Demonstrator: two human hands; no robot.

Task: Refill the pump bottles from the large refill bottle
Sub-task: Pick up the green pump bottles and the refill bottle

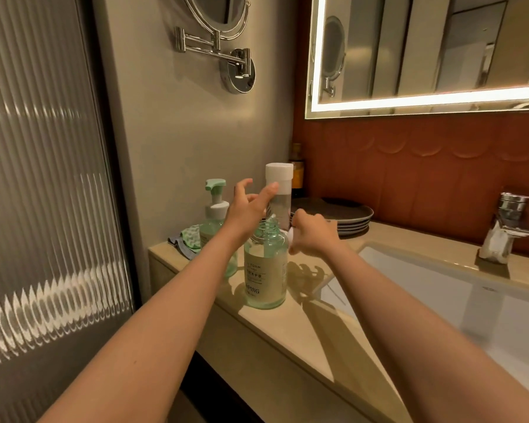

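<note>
Head view showed the left hand [248, 206] spread open, fingertips at the white-capped refill bottle [280, 193], gripping nothing. The right hand [313, 235] curled round a white piece [291, 238], likely the pump top, just beside the uncapped pump bottle [266, 270]. Pouring seemingly remained to be done; the second pump bottle [216, 221], behind the left wrist, had its pump on.

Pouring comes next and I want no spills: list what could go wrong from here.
The open bottle stands uncapped near the counter's front edge; a bump could tip it. The left hand reaches with spread fingers for the tall capped bottle beside the stacked plates; a clumsy grab might topple it. The right hand grips a small white piece near the sink; it could drop in.
</note>
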